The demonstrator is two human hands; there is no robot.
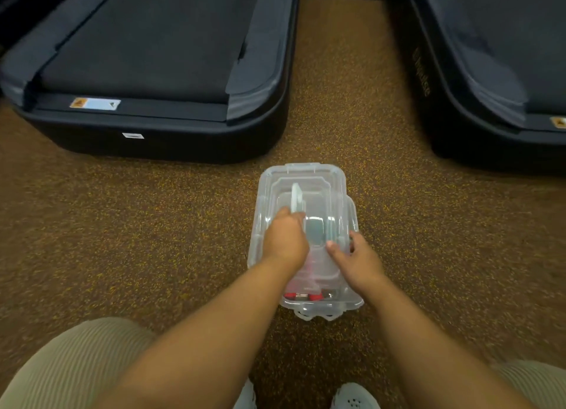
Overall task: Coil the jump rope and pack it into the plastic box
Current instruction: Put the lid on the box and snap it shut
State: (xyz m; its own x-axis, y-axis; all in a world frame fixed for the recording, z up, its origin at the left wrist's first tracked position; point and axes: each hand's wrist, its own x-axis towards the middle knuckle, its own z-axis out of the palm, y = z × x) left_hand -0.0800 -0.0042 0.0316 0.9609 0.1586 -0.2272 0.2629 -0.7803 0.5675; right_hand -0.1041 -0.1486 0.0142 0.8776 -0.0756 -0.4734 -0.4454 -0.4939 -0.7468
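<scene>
A clear plastic box (352,301) stands on the carpet in front of me. Its clear lid (306,172) lies on top, shifted a little toward the far end. Through the near wall I see the jump rope (301,296) inside as red and silver handle parts. My left hand (286,240) is closed around the upright handle (296,197) on the lid. My right hand (356,261) clasps the box's right side, thumb on the lid and fingers over the rim. The rope's cord is hidden.
Two dark treadmills flank the carpet strip, one at far left (147,126) and one at far right (490,117). My knees in beige shorts (70,365) and white shoes (352,399) are at the bottom edge.
</scene>
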